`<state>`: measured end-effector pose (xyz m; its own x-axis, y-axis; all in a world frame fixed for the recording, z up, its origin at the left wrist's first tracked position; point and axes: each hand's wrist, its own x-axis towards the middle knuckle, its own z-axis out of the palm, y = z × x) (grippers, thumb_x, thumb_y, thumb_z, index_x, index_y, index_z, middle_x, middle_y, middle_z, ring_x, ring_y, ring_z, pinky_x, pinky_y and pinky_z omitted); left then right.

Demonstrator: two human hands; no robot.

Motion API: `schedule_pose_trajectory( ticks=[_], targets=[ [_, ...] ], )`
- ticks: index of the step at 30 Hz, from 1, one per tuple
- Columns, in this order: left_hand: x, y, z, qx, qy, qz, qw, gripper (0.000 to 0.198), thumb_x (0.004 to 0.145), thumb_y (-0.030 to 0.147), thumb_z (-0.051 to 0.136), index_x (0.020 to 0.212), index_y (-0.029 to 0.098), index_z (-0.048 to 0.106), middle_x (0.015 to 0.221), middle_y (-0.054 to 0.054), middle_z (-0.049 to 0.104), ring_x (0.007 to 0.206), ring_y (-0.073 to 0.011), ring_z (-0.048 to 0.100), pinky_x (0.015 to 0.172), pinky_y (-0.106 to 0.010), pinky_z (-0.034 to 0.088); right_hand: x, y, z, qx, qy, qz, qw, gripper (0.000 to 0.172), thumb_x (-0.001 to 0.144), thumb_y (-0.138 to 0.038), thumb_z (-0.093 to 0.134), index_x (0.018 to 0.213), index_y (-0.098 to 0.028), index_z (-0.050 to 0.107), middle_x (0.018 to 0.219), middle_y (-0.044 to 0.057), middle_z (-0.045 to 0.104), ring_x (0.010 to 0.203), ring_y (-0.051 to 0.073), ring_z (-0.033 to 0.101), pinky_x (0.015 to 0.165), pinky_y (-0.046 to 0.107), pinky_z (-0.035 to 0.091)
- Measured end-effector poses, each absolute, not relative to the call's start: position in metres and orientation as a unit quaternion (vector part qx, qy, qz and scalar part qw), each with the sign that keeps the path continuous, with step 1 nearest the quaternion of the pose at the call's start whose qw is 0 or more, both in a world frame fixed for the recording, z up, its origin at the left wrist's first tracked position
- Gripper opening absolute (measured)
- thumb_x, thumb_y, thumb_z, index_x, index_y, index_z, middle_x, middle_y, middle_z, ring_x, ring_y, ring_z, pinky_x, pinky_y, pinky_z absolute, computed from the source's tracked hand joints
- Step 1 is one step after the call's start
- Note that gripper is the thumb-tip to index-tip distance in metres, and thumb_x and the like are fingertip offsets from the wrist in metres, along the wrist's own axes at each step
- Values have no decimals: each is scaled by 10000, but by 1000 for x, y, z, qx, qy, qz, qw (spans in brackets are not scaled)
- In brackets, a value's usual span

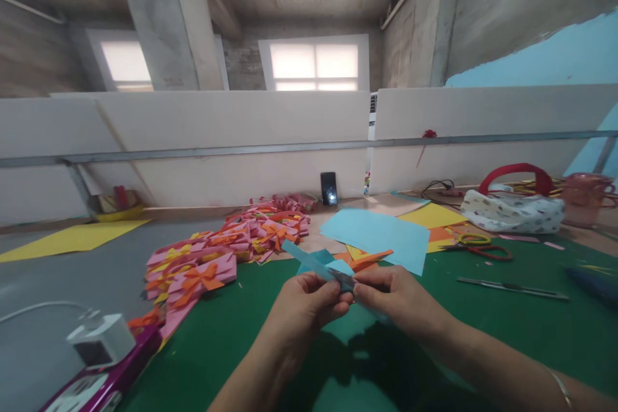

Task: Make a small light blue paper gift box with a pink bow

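My left hand and my right hand meet over the green mat, both pinching a folded light-blue paper strip. The strip sticks up to the left from between my fingertips. An orange paper piece lies just behind my hands. A larger light-blue sheet lies flat beyond it.
A heap of pink paper envelopes with orange and yellow bows lies at the left. Scissors, a metal ruler, a patterned bag, a phone, yellow sheets and a white box surround the mat.
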<state>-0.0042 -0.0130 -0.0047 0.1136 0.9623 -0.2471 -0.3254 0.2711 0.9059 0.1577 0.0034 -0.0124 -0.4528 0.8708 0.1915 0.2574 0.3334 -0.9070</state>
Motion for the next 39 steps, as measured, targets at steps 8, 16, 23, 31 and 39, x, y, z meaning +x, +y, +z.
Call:
schedule_pose_trajectory(
  ticks=[8,16,23,31,39],
  targets=[
    [-2,-16,-1,354,461,475,661,47,643,101,686,683,97,660,645,-50,658,577,-85,610,558,-144,492,156,3,-12,-362,-719,468,365,242,783,-326,544,828,-150,704,676,7,570,581,99,418,531,223,305],
    [-2,-14,-3,338,456,480,669,53,654,40,654,681,86,650,653,-55,645,580,-86,609,549,-139,498,154,2,-17,-362,-696,492,378,254,798,-329,542,839,-138,704,699,17,588,571,87,402,522,223,278],
    [-3,-15,-3,345,459,479,664,54,639,59,674,687,80,658,659,-52,642,586,-85,608,558,-137,500,154,3,-19,-360,-687,505,379,283,776,-381,563,795,-142,713,633,5,583,519,76,391,481,213,255],
    [-3,-13,-7,379,452,436,680,86,625,102,693,703,75,667,582,-30,610,508,-59,559,524,-133,467,152,0,-19,-341,-667,540,382,257,800,-328,554,937,-166,699,744,43,674,631,108,519,569,215,342],
    [-3,-12,-8,382,461,429,677,101,633,122,692,719,76,663,583,-21,600,513,-54,546,524,-135,453,151,-3,-18,-340,-646,561,390,234,794,-315,567,931,-184,704,718,27,677,605,87,515,551,195,337]
  ],
)
